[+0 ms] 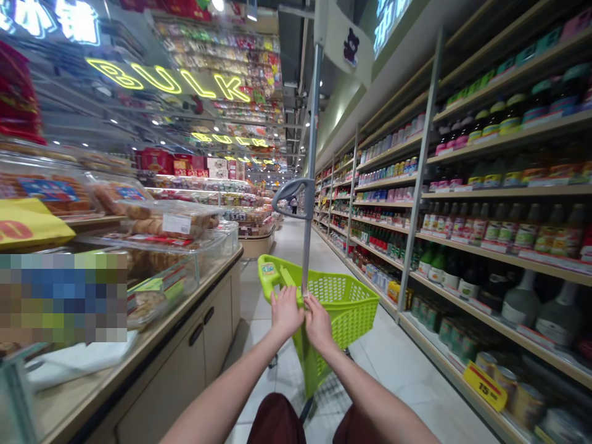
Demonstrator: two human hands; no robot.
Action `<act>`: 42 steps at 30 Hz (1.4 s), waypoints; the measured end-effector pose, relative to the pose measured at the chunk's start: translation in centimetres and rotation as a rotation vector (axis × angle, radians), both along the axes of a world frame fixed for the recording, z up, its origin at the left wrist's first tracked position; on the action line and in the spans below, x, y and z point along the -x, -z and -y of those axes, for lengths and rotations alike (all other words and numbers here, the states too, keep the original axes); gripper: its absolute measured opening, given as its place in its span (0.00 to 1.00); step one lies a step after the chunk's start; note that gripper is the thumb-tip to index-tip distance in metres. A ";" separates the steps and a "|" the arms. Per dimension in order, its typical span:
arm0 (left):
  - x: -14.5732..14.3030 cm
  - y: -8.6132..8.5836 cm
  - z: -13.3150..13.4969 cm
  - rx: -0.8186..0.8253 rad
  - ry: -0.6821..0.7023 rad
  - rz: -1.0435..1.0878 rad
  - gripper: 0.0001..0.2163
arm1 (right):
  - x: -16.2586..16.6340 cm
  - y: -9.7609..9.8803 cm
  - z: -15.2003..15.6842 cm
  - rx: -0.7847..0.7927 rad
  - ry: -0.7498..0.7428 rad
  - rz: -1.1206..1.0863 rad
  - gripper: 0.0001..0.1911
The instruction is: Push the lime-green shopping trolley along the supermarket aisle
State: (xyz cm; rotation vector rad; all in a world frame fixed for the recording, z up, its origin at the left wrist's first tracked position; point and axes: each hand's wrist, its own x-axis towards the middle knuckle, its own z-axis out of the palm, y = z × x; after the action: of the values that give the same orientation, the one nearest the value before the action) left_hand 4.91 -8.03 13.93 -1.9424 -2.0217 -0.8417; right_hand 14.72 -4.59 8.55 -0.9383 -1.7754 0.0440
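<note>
A small lime-green plastic shopping cart (345,314) stands in front of me, low over the floor. From its near corner a grey pole (312,123) rises, with a grey loop handle (292,198) partway up and a white flag (345,43) showing a dark bear at the top. My left hand (287,313) is closed over the cart's near rim, just left of the pole. Beside it my right hand (318,322) is closed in a pinch at the pole's base. Its fingertips hide what they hold.
Shelves of bottles and cans (504,228) line the right side, with a yellow price tag (485,385) low down. On the left, a counter (180,351) carries clear boxes of baked goods (169,219). A pale tiled aisle (296,237) runs ahead between them.
</note>
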 end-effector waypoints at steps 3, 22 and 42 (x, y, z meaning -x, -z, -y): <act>-0.3 0.0 0.0 -0.006 0.009 0.087 0.26 | -0.2 -0.1 1.0 -0.031 -0.064 -0.002 0.25; 2.9 -0.9 -0.4 0.094 0.186 -0.159 0.19 | -4.2 -2.6 -1.9 -0.051 0.033 -0.025 0.23; -2.3 -1.1 0.2 0.130 0.164 -0.205 0.26 | -9.3 -5.1 -1.6 0.229 0.192 0.231 0.22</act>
State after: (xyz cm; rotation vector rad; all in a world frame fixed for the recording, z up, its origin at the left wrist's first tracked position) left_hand 7.26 -8.20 14.99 -2.1894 -1.8605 -0.5283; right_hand 24.04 -2.94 13.66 -1.3210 -1.9098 0.0170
